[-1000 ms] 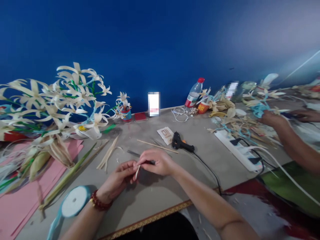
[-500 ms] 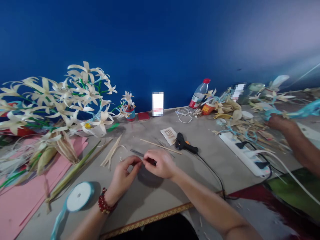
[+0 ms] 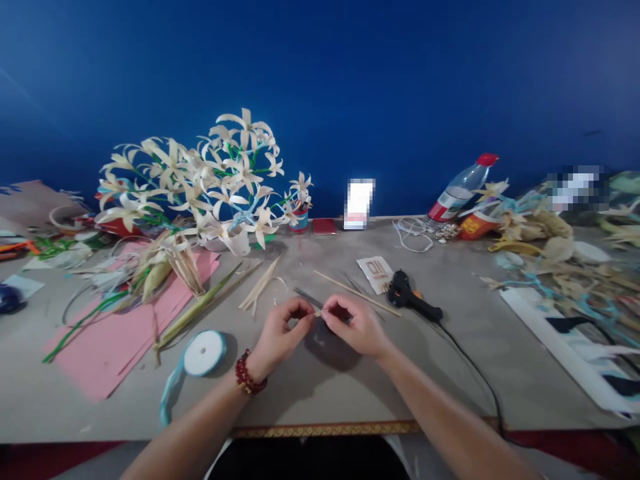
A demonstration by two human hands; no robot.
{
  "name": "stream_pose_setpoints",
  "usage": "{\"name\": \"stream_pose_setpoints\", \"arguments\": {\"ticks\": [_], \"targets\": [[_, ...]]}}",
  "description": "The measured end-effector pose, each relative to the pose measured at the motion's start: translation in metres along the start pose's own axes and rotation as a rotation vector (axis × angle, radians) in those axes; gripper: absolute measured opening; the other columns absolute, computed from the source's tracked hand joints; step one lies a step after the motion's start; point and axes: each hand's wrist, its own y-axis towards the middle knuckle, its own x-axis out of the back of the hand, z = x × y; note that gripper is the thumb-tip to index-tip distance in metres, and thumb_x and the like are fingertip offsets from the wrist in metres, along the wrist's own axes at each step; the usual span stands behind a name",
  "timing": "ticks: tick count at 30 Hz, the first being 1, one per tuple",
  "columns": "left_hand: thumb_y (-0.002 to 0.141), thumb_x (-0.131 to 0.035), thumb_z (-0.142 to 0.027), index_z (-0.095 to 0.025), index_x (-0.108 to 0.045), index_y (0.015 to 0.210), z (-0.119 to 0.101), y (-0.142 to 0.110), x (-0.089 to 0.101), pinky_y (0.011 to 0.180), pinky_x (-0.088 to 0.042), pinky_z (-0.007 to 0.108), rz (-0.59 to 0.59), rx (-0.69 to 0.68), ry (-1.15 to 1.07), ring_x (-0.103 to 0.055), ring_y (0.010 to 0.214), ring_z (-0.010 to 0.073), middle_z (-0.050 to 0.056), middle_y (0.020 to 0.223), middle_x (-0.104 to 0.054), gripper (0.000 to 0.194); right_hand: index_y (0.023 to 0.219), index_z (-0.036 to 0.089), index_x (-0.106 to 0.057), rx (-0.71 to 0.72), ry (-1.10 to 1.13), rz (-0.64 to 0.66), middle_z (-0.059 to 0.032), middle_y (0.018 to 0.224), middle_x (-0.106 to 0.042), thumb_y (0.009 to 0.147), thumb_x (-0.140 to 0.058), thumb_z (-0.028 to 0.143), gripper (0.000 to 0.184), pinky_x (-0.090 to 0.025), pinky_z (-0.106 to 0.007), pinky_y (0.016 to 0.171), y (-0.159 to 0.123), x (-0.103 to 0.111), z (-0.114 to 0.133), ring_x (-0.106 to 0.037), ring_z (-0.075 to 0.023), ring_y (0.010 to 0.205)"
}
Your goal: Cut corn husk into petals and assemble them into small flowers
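My left hand (image 3: 287,328) and my right hand (image 3: 356,325) meet fingertip to fingertip above the middle of the table. Both pinch a tiny pale piece (image 3: 318,314), perhaps a strip of husk; most of it is hidden by the fingers. A red bead bracelet (image 3: 249,373) circles my left wrist. Just beyond the hands lie a thin wooden stick (image 3: 357,293) and a dark thin metal tool (image 3: 306,296), partly covered. Right of them rests a black glue gun (image 3: 413,297) beside a small white packet (image 3: 375,273). Pale cut strips (image 3: 260,287) lie left of the hands.
A roll of light blue ribbon (image 3: 204,352) lies at left, near pink paper sheets (image 3: 95,353) with husks. Pale flowers (image 3: 200,173) stand behind. Along the back are a lit phone (image 3: 359,203) and a bottle (image 3: 463,190); a white power strip (image 3: 565,353) is at right.
The view has swung left, so things appear further right, and the other person's arm is out of frame. My hands stay together; a pale tip now shows between the fingers.
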Motion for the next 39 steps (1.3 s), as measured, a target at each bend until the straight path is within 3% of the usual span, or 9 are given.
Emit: {"name": "stream_pose_setpoints", "arguments": {"ticks": [11, 19, 21, 24, 27, 33, 36, 39], "targets": [[0.076, -0.053, -0.011, -0.018, -0.055, 0.066, -0.001, -0.004, -0.005, 0.065, -0.041, 0.023, -0.116, -0.109, 0.249, -0.053, 0.066, 0.0125, -0.002, 0.065, -0.057, 0.012, 0.075, 0.020, -0.057, 0.240, -0.205, -0.024, -0.0013, 0.069, -0.060, 0.088, -0.053, 0.019, 0.014, -0.039, -0.028, 0.062, -0.005, -0.007, 0.001, -0.052, -0.0148, 0.064], [0.078, -0.054, -0.013, -0.018, -0.058, 0.070, 0.004, 0.004, 0.011, 0.065, -0.041, 0.025, -0.227, -0.133, 0.351, -0.054, 0.065, 0.0137, -0.001, 0.066, -0.059, 0.010, 0.075, 0.021, -0.055, 0.222, -0.124, -0.136, -0.0008, 0.070, -0.058, 0.090, -0.053, 0.020, 0.015, -0.041, -0.027, 0.062, -0.008, -0.004, 0.004, -0.053, -0.0151, 0.065], [0.083, -0.050, -0.017, -0.018, -0.062, 0.080, 0.002, 0.004, 0.011, 0.066, -0.043, 0.025, -0.192, -0.106, 0.248, -0.057, 0.068, 0.0144, 0.000, 0.073, -0.063, 0.012, 0.075, 0.021, -0.055, 0.204, -0.108, -0.152, -0.0005, 0.070, -0.058, 0.089, -0.053, 0.020, 0.014, -0.041, -0.027, 0.062, -0.007, -0.003, 0.004, -0.053, -0.0149, 0.065], [0.088, -0.047, -0.021, -0.019, -0.065, 0.092, -0.004, 0.002, 0.006, 0.071, -0.046, 0.026, -0.036, -0.099, 0.158, -0.061, 0.076, 0.0161, 0.003, 0.085, -0.068, 0.019, 0.075, 0.021, -0.056, 0.185, -0.116, -0.106, -0.0007, 0.070, -0.058, 0.090, -0.053, 0.022, 0.015, -0.041, -0.027, 0.062, -0.006, -0.004, 0.004, -0.053, -0.0150, 0.065], [0.084, -0.051, -0.018, -0.018, -0.065, 0.080, -0.009, -0.001, -0.001, 0.073, -0.045, 0.026, -0.001, -0.124, 0.247, -0.062, 0.076, 0.0169, 0.002, 0.078, -0.068, 0.015, 0.074, 0.021, -0.056, 0.179, -0.128, -0.075, -0.0011, 0.069, -0.060, 0.090, -0.053, 0.023, 0.016, -0.041, -0.027, 0.061, -0.006, -0.007, 0.004, -0.053, -0.0150, 0.065], [0.082, -0.051, -0.015, -0.019, -0.059, 0.071, -0.008, -0.002, -0.002, 0.068, -0.042, 0.027, -0.076, -0.169, 0.438, -0.058, 0.068, 0.0156, 0.001, 0.069, -0.064, 0.013, 0.075, 0.022, -0.056, 0.205, -0.181, -0.103, -0.0014, 0.069, -0.060, 0.088, -0.053, 0.021, 0.014, -0.042, -0.028, 0.063, -0.007, -0.010, 0.004, -0.054, -0.0157, 0.065], [0.081, -0.053, -0.016, -0.019, -0.059, 0.073, -0.004, 0.000, 0.006, 0.072, -0.042, 0.029, -0.160, -0.223, 0.528, -0.057, 0.070, 0.0169, 0.001, 0.070, -0.064, 0.011, 0.076, 0.022, -0.056, 0.238, -0.181, -0.172, -0.0016, 0.070, -0.060, 0.089, -0.054, 0.019, 0.013, -0.044, -0.029, 0.064, -0.009, -0.007, 0.005, -0.055, -0.0161, 0.066], [0.083, -0.049, -0.015, -0.019, -0.059, 0.073, -0.004, 0.001, 0.015, 0.069, -0.042, 0.028, -0.241, -0.184, 0.480, -0.057, 0.069, 0.0165, 0.002, 0.069, -0.063, 0.014, 0.078, 0.022, -0.056, 0.244, -0.137, -0.259, -0.0015, 0.071, -0.060, 0.089, -0.054, 0.019, 0.012, -0.044, -0.029, 0.063, -0.010, -0.004, 0.006, -0.055, -0.0160, 0.065]]}}
